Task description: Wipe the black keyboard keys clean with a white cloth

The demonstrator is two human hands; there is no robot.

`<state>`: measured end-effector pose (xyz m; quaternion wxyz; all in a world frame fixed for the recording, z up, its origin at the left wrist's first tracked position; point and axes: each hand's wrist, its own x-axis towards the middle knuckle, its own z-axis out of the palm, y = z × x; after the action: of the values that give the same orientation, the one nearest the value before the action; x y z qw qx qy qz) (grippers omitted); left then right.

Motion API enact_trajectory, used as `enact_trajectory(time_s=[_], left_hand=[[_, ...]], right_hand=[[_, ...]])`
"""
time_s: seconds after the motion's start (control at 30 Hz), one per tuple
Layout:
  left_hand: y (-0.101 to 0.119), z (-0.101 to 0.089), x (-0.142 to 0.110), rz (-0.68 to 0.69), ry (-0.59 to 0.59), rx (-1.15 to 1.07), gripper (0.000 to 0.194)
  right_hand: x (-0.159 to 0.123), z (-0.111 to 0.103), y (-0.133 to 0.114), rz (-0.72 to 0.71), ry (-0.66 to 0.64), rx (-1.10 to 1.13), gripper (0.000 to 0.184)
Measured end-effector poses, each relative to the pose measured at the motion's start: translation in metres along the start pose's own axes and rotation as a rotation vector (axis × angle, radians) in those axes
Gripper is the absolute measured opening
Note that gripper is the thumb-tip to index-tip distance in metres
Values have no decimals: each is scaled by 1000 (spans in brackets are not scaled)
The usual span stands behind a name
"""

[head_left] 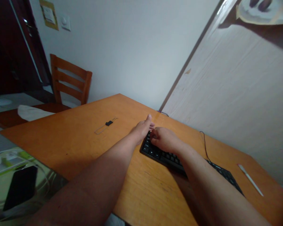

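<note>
A black keyboard lies across the wooden table, its right part partly covered by my right forearm. My left hand is at the keyboard's far left corner, thumb raised and fingers stretched towards the right hand. Over the keys at that same end, my right hand is closed, fingers curled and thumb pressed in. Whatever its fingertips hold, if anything, is hidden. To the left of both hands lies a small black piece with long thin wire loops, apart from them.
A slim white-handled brush lies on the table at the right. The keyboard's cable runs towards the wall. A wooden chair stands behind the table's left side. At lower left, a black phone rests on a lower surface among cables.
</note>
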<state>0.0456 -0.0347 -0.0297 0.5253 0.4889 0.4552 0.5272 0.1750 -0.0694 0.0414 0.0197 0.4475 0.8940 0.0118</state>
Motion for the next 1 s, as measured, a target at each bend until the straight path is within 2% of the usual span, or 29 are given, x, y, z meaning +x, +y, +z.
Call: enact_trajectory(time_s=[0.27, 0.4, 0.53, 0.83, 1.0], left_hand=[[-7, -3, 5, 14, 19, -27, 78], [-7, 0, 6, 13, 30, -73, 77], [-7, 1, 7, 29, 41, -69, 70], [-1, 2, 3, 9, 53, -86, 67], [-1, 3, 3, 5, 51, -92, 68]], right_hand=[[7, 3, -2, -38, 34, 72, 19], [-1, 0, 8, -26, 35, 147, 15], [-11, 0, 9, -81, 49, 202, 14], [-7, 1, -8, -104, 23, 65, 13], [-7, -2, -8, -105, -5, 38, 12]])
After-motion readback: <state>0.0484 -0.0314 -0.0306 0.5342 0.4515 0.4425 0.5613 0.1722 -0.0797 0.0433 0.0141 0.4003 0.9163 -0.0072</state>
